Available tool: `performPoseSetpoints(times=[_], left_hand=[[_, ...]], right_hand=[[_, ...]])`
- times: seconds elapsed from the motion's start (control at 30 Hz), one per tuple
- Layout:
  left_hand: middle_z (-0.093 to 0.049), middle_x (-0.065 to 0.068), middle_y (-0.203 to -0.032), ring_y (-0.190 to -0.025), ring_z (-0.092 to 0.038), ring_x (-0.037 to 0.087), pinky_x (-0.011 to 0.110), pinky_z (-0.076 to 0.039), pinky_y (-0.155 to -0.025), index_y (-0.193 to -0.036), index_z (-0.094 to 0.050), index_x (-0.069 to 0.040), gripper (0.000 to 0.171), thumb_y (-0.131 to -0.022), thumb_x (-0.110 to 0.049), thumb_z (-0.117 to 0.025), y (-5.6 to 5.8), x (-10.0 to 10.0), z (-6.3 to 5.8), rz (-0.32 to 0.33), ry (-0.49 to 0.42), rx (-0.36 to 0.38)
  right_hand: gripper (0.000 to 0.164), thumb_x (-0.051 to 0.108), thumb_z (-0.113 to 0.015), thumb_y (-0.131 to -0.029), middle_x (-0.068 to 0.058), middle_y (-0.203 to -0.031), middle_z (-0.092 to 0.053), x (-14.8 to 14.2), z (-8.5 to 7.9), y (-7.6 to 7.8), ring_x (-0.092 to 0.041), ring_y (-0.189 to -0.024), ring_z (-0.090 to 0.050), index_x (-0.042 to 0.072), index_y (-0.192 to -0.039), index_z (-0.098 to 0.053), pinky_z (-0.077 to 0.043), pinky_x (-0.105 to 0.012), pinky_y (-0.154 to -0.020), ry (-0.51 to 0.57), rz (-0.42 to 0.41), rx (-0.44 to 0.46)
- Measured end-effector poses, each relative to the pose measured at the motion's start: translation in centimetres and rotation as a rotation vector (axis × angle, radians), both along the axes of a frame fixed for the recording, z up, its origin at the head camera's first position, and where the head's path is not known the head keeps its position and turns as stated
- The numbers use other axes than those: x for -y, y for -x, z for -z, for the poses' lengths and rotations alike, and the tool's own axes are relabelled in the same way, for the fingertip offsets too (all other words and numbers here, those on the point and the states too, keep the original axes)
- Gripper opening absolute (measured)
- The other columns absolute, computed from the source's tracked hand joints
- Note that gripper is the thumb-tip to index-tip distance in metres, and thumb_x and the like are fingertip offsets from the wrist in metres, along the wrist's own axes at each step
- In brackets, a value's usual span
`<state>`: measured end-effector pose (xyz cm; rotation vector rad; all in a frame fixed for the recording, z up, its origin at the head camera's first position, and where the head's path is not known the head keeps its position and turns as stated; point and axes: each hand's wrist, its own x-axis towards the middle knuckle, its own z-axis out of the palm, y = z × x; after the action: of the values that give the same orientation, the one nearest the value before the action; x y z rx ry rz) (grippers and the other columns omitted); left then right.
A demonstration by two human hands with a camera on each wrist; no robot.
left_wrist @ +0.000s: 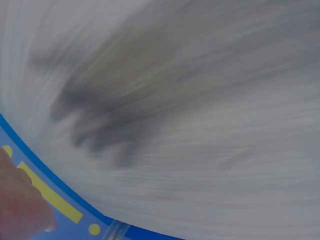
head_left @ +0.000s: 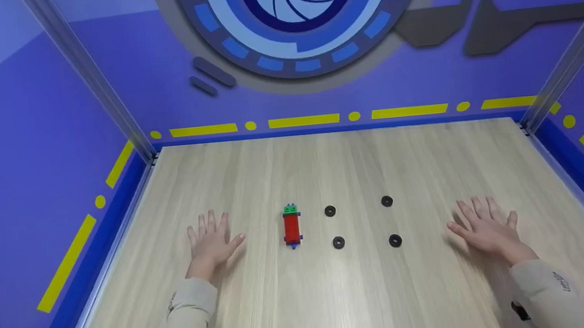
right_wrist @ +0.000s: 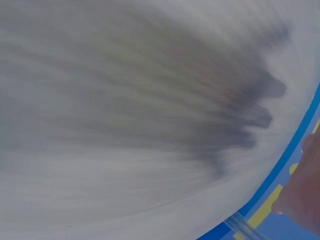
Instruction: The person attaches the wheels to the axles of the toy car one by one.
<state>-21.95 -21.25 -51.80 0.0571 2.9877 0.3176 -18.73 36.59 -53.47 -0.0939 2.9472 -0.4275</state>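
Observation:
In the head view my left hand (head_left: 213, 245) is palm down with its fingers spread, left of a toy car body (head_left: 291, 229). That body is a long red block with a green studded piece at the far end and small blue pegs at its sides and ends. Several small black toy tyres (head_left: 338, 242) lie flat, spaced apart, to the right of it. Beyond them, my right hand (head_left: 491, 231) also has its fingers spread and holds nothing. Each wrist view catches only part of a hand at a lower corner, and a spread-fingered shadow on the tabletop.
The pale wood-grain table (head_left: 293, 301) is bounded by a blue back wall (head_left: 126, 83) and side walls with yellow dashes. Metal posts (head_left: 97, 86) rise at the back corners. A small black item (head_left: 520, 310) shows beside the right sleeve (head_left: 545, 284).

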Motion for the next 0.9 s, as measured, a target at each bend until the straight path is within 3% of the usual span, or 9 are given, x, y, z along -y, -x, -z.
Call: performPoseSetpoints(times=[0.5,0.73,0.9], left_hand=[[-0.003,0.014,-0.149,-0.135,0.005,0.034,0.058,0.004,-0.103,-0.142,-0.016,-0.018,0.075,-0.083,-0.057,-0.042,1.1,-5.2,0.2,0.077,-0.027,-0.014],[-0.012,0.014,-0.148,-0.135,-0.009,0.034,0.056,-0.005,-0.105,-0.141,-0.019,-0.018,0.073,-0.084,-0.055,-0.043,1.4,-7.4,0.3,0.144,-0.067,-0.054],[-0.017,0.014,-0.146,-0.132,-0.021,0.034,0.054,-0.015,-0.105,-0.141,-0.018,-0.02,0.073,-0.083,-0.051,-0.049,1.7,-8.9,0.3,0.154,-0.177,-0.019]], right_hand=[[0.081,0.064,-0.034,-0.083,-0.024,-0.145,-0.008,4.6,-0.2,1.3,-0.044,-0.131,0.007,0.009,-0.141,-0.019,0.011,-0.071,-0.089,-0.011,-0.067,-0.046],[0.076,0.061,-0.039,-0.082,-0.02,-0.146,-0.013,7.3,0.2,1.6,-0.041,-0.133,-0.001,0.014,-0.139,-0.025,0.006,-0.07,-0.093,-0.013,-0.143,-0.133],[0.074,0.059,-0.047,-0.08,-0.017,-0.147,-0.013,9.0,0.7,1.5,-0.039,-0.134,-0.004,0.019,-0.139,-0.028,-0.001,-0.071,-0.093,0.021,-0.174,-0.194]])
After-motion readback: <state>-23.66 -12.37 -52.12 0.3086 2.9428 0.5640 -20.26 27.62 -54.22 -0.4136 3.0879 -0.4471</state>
